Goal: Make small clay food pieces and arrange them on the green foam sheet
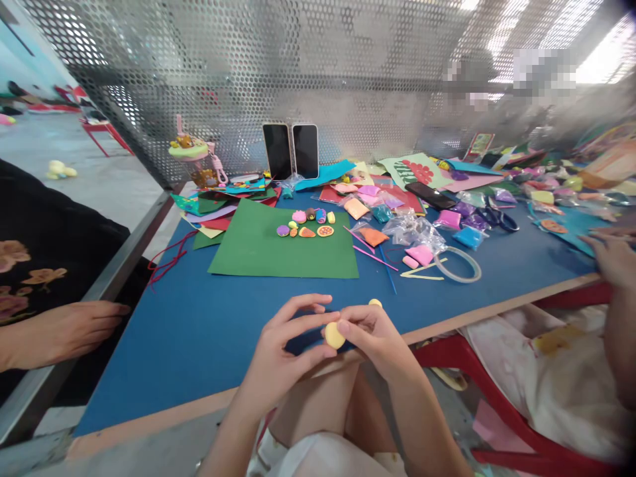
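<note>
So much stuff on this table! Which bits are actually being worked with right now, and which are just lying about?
In use:
- yellow clay piece, pinched between left hand and right hand

Lying about:
- green sheet with small clay figures
- two phones
- tape ring
- scissors
- clay packets
- blue table

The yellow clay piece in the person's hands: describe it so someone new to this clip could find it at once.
Start at the blue table and go to its near edge, where the person's left hand and right hand meet. Pinched between their fingertips is the yellow clay piece, a small smooth oval lump. The other small clay shapes lie farther back on the green sheet.
</note>
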A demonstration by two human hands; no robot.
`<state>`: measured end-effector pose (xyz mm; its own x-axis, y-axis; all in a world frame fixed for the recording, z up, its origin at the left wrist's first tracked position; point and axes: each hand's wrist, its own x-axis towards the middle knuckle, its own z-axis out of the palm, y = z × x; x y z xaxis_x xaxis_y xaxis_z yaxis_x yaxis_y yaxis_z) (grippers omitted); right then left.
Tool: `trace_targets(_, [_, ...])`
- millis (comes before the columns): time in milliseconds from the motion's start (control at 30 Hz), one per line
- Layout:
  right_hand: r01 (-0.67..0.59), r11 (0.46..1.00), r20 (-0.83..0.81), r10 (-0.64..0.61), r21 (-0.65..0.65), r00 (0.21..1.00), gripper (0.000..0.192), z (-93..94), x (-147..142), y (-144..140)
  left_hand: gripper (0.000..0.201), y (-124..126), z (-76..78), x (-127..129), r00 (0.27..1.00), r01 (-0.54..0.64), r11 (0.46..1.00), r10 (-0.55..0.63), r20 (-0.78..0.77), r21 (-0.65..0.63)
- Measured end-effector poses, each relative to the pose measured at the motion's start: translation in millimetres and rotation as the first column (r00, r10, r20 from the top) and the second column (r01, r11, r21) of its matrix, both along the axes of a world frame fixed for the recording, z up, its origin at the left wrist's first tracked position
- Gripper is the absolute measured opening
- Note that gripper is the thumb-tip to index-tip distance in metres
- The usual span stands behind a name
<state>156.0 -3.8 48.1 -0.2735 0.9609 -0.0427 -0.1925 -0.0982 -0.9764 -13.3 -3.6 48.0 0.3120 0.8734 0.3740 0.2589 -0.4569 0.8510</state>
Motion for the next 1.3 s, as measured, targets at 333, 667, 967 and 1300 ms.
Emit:
trace_targets(333, [0.067,0.996,-0.089,-0.072,-0.057,0.993,0.024,-2.8,-5,-4,0.035,-5,-7.3,-1,0.991,-0.12,0.983,0.126,-0.036,0.14])
trace_targets(667, [0.118,0.993,-0.091,-0.12,-0.028,0.989,0.023,-9.4,-7,-8,0.033,-7,-11.5,4,0.971,-0.198,0.937,0.227,-0.069,0.289])
trace_targets(967, [0.125,0.992,-0.121,-0.127,-0.023,0.984,0.017,-17.0,-10,-8,0.026,-7,-9.9,6,0.97,-0.215,0.944,0.236,-0.055,0.25])
trace_targets(1300, [0.147,0.989,-0.035,-0.146,0.007,0.989,0.02,-15.2,-6,-6,0.029,-8,-10.0,4,0.97,-0.193,0.954,0.22,-0.099,0.229])
